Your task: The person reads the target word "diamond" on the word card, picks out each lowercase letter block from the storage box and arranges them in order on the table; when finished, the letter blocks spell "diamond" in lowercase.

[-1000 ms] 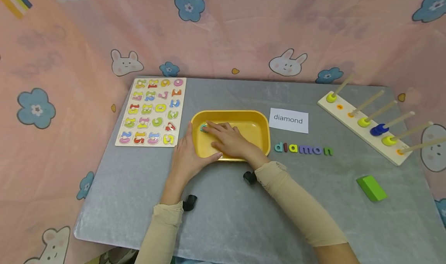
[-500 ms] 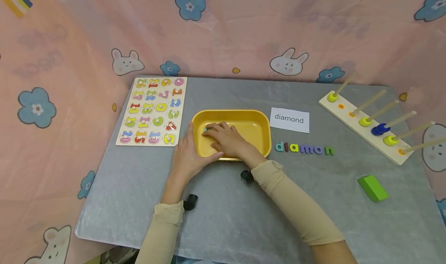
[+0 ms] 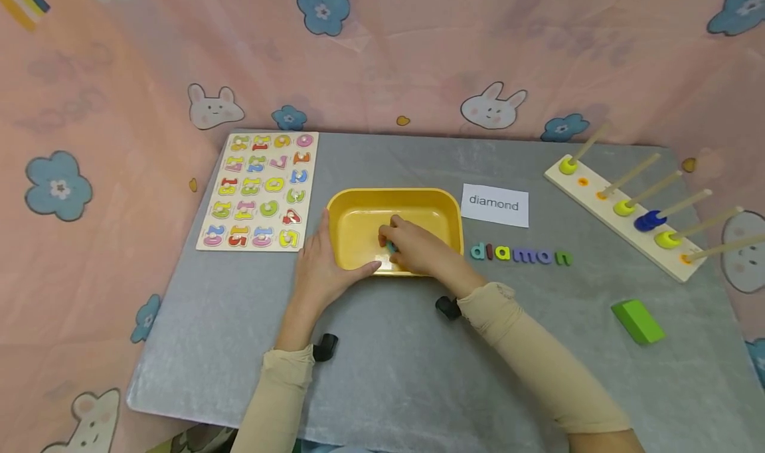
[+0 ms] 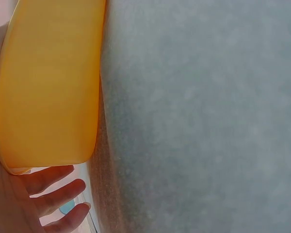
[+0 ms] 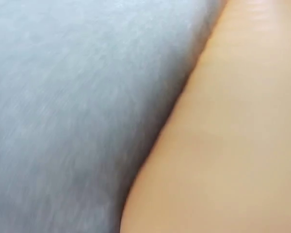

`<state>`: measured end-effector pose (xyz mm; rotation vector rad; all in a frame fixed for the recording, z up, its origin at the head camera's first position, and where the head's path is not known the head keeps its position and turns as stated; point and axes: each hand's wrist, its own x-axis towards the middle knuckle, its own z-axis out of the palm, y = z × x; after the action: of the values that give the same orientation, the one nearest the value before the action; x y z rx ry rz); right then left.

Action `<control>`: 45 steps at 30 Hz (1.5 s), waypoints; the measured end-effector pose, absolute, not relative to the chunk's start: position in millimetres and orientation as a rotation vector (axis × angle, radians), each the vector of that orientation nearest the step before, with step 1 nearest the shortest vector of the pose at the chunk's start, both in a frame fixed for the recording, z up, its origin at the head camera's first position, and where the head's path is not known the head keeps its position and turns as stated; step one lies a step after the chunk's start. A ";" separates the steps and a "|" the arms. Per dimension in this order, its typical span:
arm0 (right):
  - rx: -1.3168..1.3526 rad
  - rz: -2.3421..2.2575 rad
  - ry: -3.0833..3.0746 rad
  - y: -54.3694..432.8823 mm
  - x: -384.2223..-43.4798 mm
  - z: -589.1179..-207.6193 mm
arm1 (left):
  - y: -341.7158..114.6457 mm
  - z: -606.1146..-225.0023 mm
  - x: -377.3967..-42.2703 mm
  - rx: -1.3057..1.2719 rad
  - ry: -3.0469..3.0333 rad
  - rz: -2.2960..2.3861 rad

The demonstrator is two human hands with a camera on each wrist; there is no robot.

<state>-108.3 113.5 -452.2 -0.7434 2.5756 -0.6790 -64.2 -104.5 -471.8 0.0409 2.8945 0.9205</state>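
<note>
In the head view a yellow tray [image 3: 430, 220] stands at the middle of the table. My left hand [image 3: 323, 270] rests against its near left corner, thumb along the near rim and fingers spread along the left side. The left wrist view shows those fingers [image 4: 60, 196] reaching past the tray's end wall [image 4: 48, 87]. Inside the tray, my right hand [image 3: 418, 247] pinches a small teal letter [image 3: 391, 247], its shape mostly hidden by the fingers. Right of the tray lie coloured letters [image 3: 522, 256] reading "diamon", below a white card [image 3: 495, 206] printed "diamond". The right wrist view holds only blurred forearm and grey cloth.
A number puzzle board [image 3: 257, 194] lies left of the tray. At the right stands a wooden peg board [image 3: 621, 224] with yellow and blue rings on upright rods. A green block [image 3: 638, 321] sits near the right side. Grey cloth [image 3: 382, 373] covers the table, with a pink curtain behind.
My right hand has picked up the teal letter from the tray's left part and drawn it rightward, towards the tray's middle. The left hand has stayed at the corner.
</note>
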 end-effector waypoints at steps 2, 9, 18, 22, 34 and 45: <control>-0.720 -0.702 2.557 118.4 -106.6 -449.6 | -105.2 -472.0 -64.2 0.036 2.901 0.928; -0.641 -0.934 2.582 136.2 -104.3 -448.3 | -105.5 -472.6 -64.4 0.041 2.906 0.947; -0.623 -1.299 2.635 157.8 -95.0 -438.0 | -105.0 -472.6 -63.9 0.041 2.893 0.940; -0.526 -1.462 2.630 170.7 -87.8 -435.5 | -104.8 -472.6 -63.9 0.034 2.891 0.941; -0.232 -1.844 2.471 217.0 -68.6 -433.6 | -105.2 -473.3 -64.7 0.029 2.895 0.953; -0.034 -1.624 2.806 272.2 -47.3 -440.2 | -104.9 -474.1 -64.5 0.030 2.898 0.943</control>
<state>-47.3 272.2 -440.2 -0.0340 2.8063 -1.6237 -64.5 -104.9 -474.1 0.0297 2.8980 0.9431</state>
